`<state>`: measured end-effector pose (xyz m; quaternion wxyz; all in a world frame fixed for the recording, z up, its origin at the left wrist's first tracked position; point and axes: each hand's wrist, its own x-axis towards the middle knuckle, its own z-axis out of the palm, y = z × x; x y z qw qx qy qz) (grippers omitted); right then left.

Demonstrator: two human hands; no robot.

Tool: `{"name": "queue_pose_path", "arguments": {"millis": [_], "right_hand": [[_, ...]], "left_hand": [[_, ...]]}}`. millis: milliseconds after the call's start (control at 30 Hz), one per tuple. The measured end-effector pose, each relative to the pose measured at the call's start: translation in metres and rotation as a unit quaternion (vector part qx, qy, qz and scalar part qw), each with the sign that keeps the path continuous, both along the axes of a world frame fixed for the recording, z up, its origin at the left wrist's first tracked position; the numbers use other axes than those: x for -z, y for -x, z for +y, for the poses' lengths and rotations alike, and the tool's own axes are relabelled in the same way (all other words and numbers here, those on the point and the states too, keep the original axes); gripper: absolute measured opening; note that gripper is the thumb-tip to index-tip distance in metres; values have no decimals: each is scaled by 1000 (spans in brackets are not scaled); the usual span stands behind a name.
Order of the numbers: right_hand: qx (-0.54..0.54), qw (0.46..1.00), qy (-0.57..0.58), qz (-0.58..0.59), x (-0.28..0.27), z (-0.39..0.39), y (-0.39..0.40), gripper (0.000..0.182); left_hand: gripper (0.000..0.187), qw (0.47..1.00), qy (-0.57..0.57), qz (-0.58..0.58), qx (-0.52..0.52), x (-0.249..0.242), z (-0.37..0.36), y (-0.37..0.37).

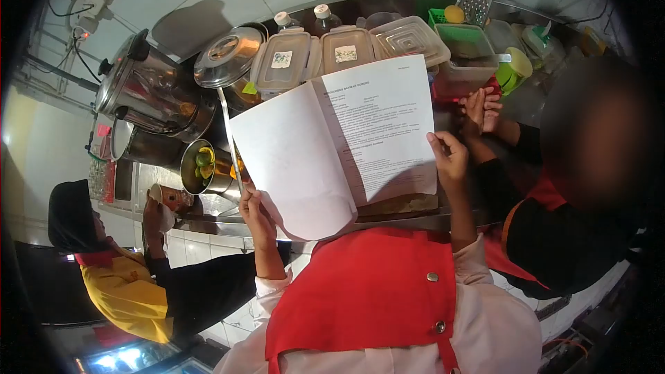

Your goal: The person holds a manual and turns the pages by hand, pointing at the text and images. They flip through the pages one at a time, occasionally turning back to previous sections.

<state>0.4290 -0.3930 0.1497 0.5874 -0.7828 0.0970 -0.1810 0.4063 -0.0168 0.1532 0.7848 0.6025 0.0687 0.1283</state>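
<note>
An open booklet of white pages (381, 125) is spread in front of me, with printed text on the right page and a blank left page. My left hand (258, 218) is closed on its lower left edge. On the right edge, the thumb and fingers of my right hand (449, 156) pinch the printed page. A long, thin, pale strip (228, 128) runs upward from near my left hand, beside the booklet. Below the booklet is my red apron (367, 284). Part of a brown board (398, 204) shows under the pages.
Lidded plastic containers (284, 59) line the counter behind the booklet. Large metal pots (149, 90) and a steel bowl with green and yellow pieces (201, 166) stand at left. A person at left holds a patterned cup (173, 197). At right, another person's hands (481, 111) are together.
</note>
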Motion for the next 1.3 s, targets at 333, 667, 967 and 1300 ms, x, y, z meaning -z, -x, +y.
{"name": "queue_pose_path", "arguments": {"millis": [333, 667, 967, 1300], "right_hand": [[-242, 940, -221, 96, 0, -30, 16, 16], [-542, 824, -152, 61, -55, 68, 10, 23], [-515, 836, -182, 55, -48, 130, 16, 14], [-492, 841, -220, 50, -45, 132, 25, 16]], "left_hand": [[16, 998, -62, -7, -25, -10, -22, 6], [17, 995, -95, -7, -8, -9, -36, 15], [16, 989, -141, -51, 1, -10, -41, 28], [20, 962, -258, -86, -7, -24, -57, 30]]}}
